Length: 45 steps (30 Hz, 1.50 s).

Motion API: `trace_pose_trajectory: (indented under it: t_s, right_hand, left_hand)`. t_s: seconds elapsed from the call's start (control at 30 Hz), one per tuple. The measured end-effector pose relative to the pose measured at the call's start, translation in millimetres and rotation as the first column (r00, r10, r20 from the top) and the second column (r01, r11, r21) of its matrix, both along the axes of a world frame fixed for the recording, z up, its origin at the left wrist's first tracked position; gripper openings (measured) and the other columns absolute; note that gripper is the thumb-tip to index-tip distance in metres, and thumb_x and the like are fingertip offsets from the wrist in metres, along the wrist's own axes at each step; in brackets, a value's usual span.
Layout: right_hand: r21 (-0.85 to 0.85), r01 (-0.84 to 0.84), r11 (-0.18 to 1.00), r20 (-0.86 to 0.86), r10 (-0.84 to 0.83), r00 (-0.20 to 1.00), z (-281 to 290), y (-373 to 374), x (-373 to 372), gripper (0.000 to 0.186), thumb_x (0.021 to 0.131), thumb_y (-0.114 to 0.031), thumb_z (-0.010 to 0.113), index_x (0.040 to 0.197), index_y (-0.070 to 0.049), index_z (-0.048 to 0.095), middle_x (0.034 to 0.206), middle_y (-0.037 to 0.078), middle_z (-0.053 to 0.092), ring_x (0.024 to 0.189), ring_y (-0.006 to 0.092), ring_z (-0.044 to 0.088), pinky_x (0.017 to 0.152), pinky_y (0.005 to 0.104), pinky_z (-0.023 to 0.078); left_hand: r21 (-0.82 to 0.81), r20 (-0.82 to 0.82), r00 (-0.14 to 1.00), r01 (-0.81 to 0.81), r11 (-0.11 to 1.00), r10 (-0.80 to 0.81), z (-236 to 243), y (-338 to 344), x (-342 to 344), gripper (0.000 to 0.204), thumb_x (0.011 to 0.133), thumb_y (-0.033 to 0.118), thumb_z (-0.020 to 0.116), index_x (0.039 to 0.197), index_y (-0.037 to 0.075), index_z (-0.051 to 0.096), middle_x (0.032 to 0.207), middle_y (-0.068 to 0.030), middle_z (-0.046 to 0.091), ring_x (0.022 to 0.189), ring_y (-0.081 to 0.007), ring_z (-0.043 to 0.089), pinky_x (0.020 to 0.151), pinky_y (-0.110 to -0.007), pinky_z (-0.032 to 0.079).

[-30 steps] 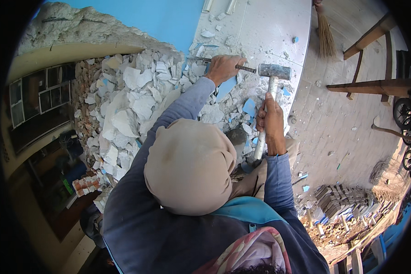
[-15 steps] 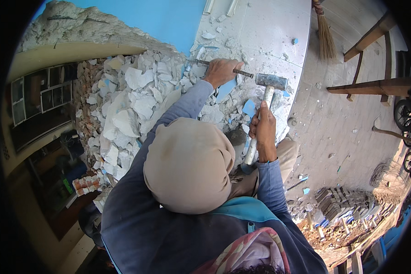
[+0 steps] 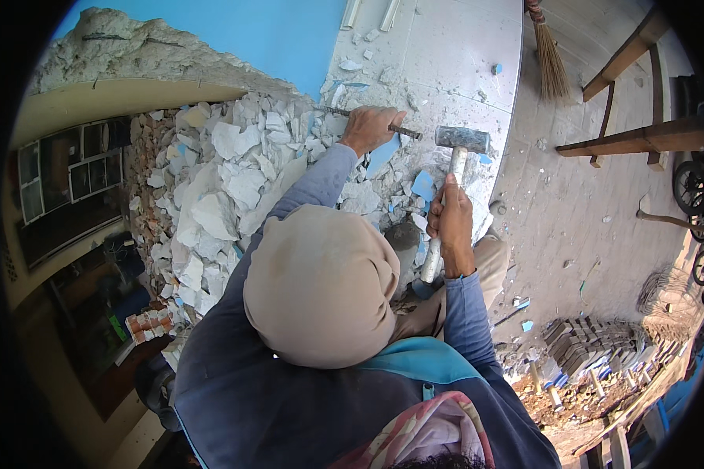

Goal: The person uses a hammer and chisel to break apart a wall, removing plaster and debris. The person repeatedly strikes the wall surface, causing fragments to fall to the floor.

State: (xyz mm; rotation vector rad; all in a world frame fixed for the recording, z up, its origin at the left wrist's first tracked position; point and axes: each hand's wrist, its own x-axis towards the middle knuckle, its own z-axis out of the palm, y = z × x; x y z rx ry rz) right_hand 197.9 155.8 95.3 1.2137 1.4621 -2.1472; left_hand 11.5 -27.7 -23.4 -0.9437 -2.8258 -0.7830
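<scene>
My left hand (image 3: 370, 130) is wrapped around a dark, ribbed steel chisel (image 3: 412, 134). The chisel lies nearly level, its left end reaching to the edge of the rubble by the blue wall. In my right hand (image 3: 454, 223) is a club hammer (image 3: 463, 139) with a blocky grey metal head and a worn white handle. The hammer head stands just right of the chisel's struck end, with a small gap between them. Broken white and blue-painted masonry (image 3: 238, 187) lies heaped below and left of my left hand.
A jagged broken wall edge (image 3: 133, 47) runs along the upper left beside a blue surface (image 3: 258, 35). Pale tiles (image 3: 446, 62) carry scattered chips. On the right are a straw broom (image 3: 553, 66), a wooden frame (image 3: 633, 139) and stacked pavers (image 3: 590, 344).
My left hand and the chisel have shifted slightly left and down, widening the gap to the hammer head. The hammer is almost where it was.
</scene>
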Motion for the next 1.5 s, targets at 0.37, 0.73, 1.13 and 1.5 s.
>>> trace_pose_trajectory:
  t_s: [0.37,0.73,1.13,1.5]
  right_hand:
    - [-0.058,-0.152,0.987,-0.026,0.151,0.988,4,-46,-1,0.048,0.111,-0.053,0.047,0.089,-0.01,0.044,0.063,0.0,0.044,0.042,0.011,0.04,0.037,0.0299,0.034]
    - [0.04,0.121,0.992,-0.059,-0.118,0.991,46,24,7,0.049,0.11,-0.056,0.046,0.088,-0.013,0.045,0.06,-0.004,0.035,0.042,0.0066,0.034,0.036,0.0256,0.026]
    - [0.107,-0.01,0.994,-0.105,0.022,0.994,56,12,34,0.05,0.11,-0.056,0.048,0.089,-0.011,0.046,0.06,-0.003,0.039,0.041,0.0069,0.036,0.035,0.0255,0.029]
    - [0.583,-0.129,0.802,-0.588,0.526,0.615,45,-48,26,0.048,0.105,-0.051,0.059,0.1,-0.003,0.055,0.07,0.006,0.056,0.054,0.0185,0.052,0.049,0.0334,0.041]
  left_hand:
    - [-0.024,0.061,0.995,-0.079,0.997,0.08,-6,-25,-4,0.04,0.105,0.035,0.062,0.077,0.008,0.066,0.068,-0.0158,0.065,0.063,-0.0402,0.064,0.062,-0.052,0.049]
    - [0.129,0.035,0.986,0.158,0.979,-0.164,36,-42,-2,0.035,0.1,0.028,0.071,0.073,0.007,0.061,0.065,-0.0143,0.063,0.06,-0.0353,0.064,0.057,-0.047,0.049]
    - [0.291,-0.101,0.981,0.188,0.938,-0.165,55,-74,7,0.044,0.1,0.03,0.072,0.068,0.007,0.052,0.06,-0.0103,0.053,0.052,-0.031,0.055,0.051,-0.044,0.044]
    - [0.416,-0.163,0.983,0.15,0.897,-0.089,52,-109,0,0.042,0.1,0.034,0.07,0.071,0.009,0.052,0.061,-0.0099,0.053,0.054,-0.0315,0.057,0.051,-0.045,0.043]
